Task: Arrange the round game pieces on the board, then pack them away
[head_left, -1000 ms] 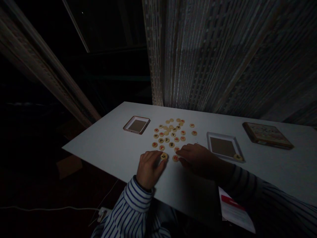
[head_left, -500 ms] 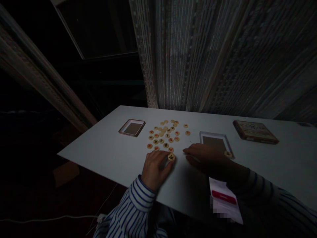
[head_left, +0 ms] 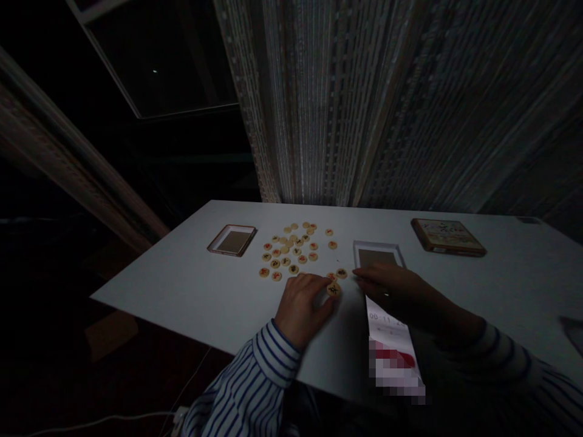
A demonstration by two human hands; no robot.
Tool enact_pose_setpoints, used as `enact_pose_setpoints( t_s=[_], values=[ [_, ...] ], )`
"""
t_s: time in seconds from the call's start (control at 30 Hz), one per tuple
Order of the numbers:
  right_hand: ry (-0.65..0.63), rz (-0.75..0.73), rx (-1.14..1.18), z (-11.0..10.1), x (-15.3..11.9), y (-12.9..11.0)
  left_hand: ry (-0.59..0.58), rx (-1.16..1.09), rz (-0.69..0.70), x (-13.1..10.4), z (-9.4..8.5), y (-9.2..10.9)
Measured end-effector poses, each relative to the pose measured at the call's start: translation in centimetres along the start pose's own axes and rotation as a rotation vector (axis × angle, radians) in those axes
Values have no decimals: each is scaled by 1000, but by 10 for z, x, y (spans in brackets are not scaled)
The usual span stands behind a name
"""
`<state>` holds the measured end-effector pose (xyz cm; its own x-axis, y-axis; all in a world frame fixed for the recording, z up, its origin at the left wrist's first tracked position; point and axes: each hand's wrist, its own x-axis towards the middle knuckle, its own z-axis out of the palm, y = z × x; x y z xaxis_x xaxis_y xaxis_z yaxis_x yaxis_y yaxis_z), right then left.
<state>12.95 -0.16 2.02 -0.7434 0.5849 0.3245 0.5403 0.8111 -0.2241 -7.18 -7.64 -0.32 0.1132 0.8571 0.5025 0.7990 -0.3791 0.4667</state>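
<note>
Between the thumb and fingers of my left hand (head_left: 300, 306) is a round wooden piece (head_left: 333, 289) with a dark character, tilted toward the camera. Just beyond its fingertips lie a red-marked piece (head_left: 331, 277) and a dark-marked piece (head_left: 341, 274). My right hand (head_left: 401, 291) hovers palm down at the near side of a white-rimmed box tray (head_left: 399, 251), fingers stretched forward; nothing shows in it. Many round pieces, marked red or dark or showing plain backs, are spread on the white table (head_left: 237, 291) beyond my left hand, such as a red-marked one (head_left: 264, 273).
A shallow brown-edged box part (head_left: 232, 240) lies at the left. Toward the right is a closed box with a printed lid (head_left: 449, 237). A lit phone (head_left: 392, 340) showing a timer is beneath my right forearm. Curtains (head_left: 314, 103) hang behind the table.
My left hand has moved right with the held piece. A dark-marked piece now lies on the table near my right fingertips. The view has shifted slightly.
</note>
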Motion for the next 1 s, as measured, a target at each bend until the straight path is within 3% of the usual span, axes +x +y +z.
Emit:
enact_pose_setpoints(
  t_s=[0.4,0.77,1.0],
  values=[
    [101,83,9,-2,-18,26,-114,-43,23,39,6,26],
    [248,187,107,-10,-28,42,-194,-79,43,59,23,34],
    [267,247,180,-17,-26,45,-223,-81,60,76,30,36]
  ],
)
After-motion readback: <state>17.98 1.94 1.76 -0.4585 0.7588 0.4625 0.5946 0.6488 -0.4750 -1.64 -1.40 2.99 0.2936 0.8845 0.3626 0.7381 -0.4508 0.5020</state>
